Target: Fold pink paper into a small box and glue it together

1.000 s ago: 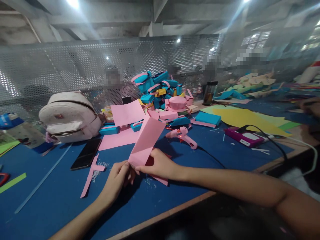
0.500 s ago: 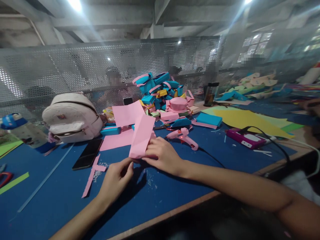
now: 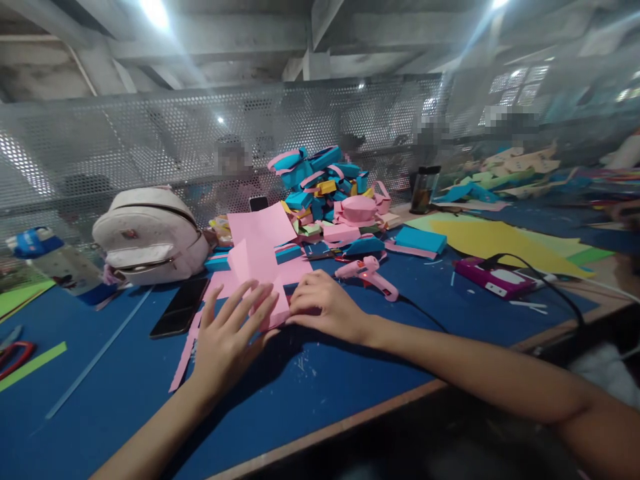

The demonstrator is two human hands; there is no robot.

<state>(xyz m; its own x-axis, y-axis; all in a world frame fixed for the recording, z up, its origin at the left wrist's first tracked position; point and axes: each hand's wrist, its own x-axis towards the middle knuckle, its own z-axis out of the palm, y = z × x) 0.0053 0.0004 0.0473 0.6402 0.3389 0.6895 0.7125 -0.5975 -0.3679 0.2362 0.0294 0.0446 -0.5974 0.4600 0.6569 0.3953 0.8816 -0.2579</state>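
Risk of a crooked crease or a slipped sheet, should either palm shift on the slick blue table (image 3: 125, 393). Pink paper (image 3: 260, 267) flat under both: left hand (image 3: 227, 337) spread wide on top, right hand (image 3: 325, 305) curled, probably pinning the near edge.

No legible text, brand, number or sign appears. A small red mark on the white backpack (image 3: 150, 235) and the label on the bottle (image 3: 60, 263) are too blurred to read.
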